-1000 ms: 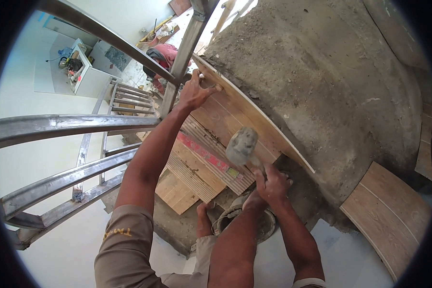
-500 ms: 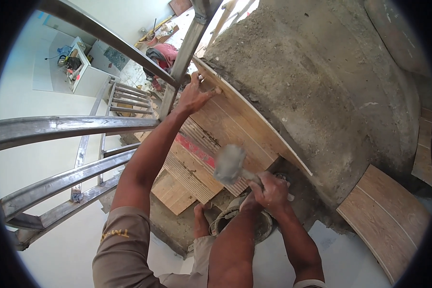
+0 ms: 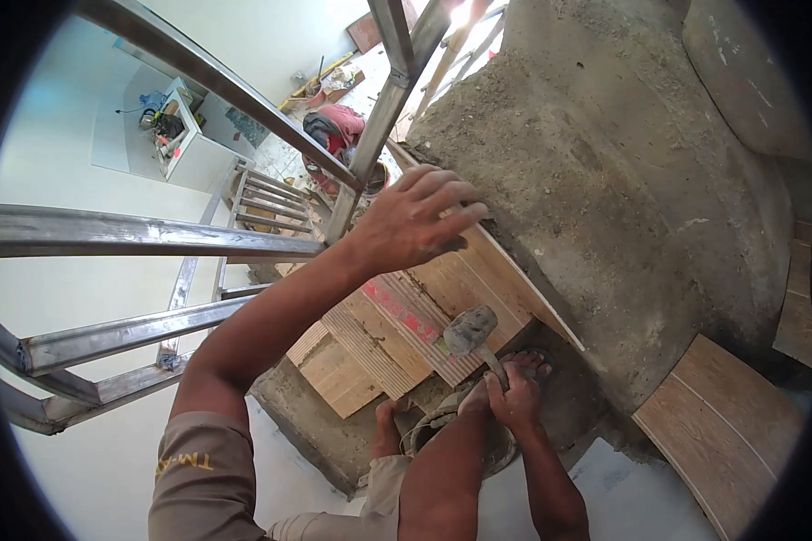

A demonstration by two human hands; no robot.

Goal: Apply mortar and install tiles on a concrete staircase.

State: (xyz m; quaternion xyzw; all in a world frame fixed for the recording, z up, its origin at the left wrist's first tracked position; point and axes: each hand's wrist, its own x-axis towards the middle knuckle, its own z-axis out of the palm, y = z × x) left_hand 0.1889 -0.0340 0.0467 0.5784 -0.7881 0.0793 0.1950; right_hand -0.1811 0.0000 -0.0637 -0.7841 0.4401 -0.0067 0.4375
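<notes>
My right hand (image 3: pixel 515 397) is wrapped round the handle of a mallet (image 3: pixel 470 330) with a grey, mortar-smeared head. The mallet head hangs over the near end of the wood-look tiles, beside my bare foot. My left hand (image 3: pixel 419 219) is raised, its fingers loosely spread with nothing in them, above the far part of an upright wood-look tile (image 3: pixel 523 278). That tile stands on edge against the rough cement step. Next to it lies a flat wood-look tile (image 3: pixel 451 280), partly hidden by my left arm. A red strip (image 3: pixel 402 307) runs among ridged tile edges.
Metal railing bars (image 3: pixel 153 234) cross the left side. A mortar-stained bucket (image 3: pixel 503 446) stands by my leg. Rough cement (image 3: pixel 595 189) rises on the right, with more wood-look tile (image 3: pixel 722 424) at lower right. Another person in pink (image 3: pixel 338 126) crouches below, beyond the railing.
My left hand has come off the upright tile's far end and risen toward me. The mallet, blurred before, has moved slightly right and nearer, and now looks still. The whole view has shifted a little.
</notes>
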